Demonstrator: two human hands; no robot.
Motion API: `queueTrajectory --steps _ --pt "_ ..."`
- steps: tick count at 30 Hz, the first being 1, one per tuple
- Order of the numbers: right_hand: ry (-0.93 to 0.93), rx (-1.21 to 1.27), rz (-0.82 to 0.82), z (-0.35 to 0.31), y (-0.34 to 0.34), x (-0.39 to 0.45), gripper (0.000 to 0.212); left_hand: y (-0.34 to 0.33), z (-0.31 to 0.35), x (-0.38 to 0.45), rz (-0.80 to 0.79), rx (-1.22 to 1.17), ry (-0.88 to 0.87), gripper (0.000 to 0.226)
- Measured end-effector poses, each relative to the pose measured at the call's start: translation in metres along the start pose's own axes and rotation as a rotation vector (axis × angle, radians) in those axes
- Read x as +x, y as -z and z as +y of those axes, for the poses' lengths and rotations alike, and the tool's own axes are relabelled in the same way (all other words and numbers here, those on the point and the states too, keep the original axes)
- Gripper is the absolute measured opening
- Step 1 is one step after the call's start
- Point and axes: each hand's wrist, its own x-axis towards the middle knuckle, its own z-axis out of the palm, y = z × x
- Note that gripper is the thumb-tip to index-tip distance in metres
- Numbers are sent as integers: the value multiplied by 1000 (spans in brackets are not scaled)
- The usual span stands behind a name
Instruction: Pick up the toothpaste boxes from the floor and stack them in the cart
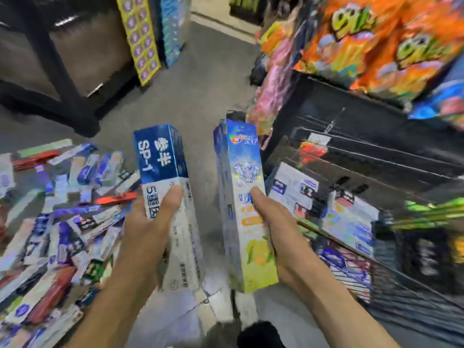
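Blue-and-white box (163, 172): printed card, smooth, slight sheen. Crest box (244, 197): card with holographic, glittery foil face, glossy. Floor (195, 91): grey, matt, looks like concrete. Cart (376, 156): thin black metal wire. Snack bags (376, 41): glossy plastic film. Pile of boxes (62, 209): printed card, finish blurred.

grey floor (200, 84) | heap of toothpaste boxes (57, 222) lying at left

Motion blur smears the floor pile of boxes (62, 217) at left, leaving most labels unreadable. The cart (391, 177) at right runs off the picture's edge.
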Motion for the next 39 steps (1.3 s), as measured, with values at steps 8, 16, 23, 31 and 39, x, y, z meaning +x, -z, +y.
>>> queueTrajectory --steps 8,16,23,31,39 --pt "80 21 294 -80 190 -21 64 -170 9 3 -305 119 49 62" --pt "189 -124 301 -115 363 0 80 -338 -24 19 -336 167 84 47" --pt "119 -291 232 -121 460 40 58 -436 -65 32 -478 288 242 59" --pt "-2 -331 301 -61 525 86 61 -476 -124 66 -597 551 162 68" --pt "-90 -502 444 8 549 107 54 -480 -181 104 -720 929 1 34"
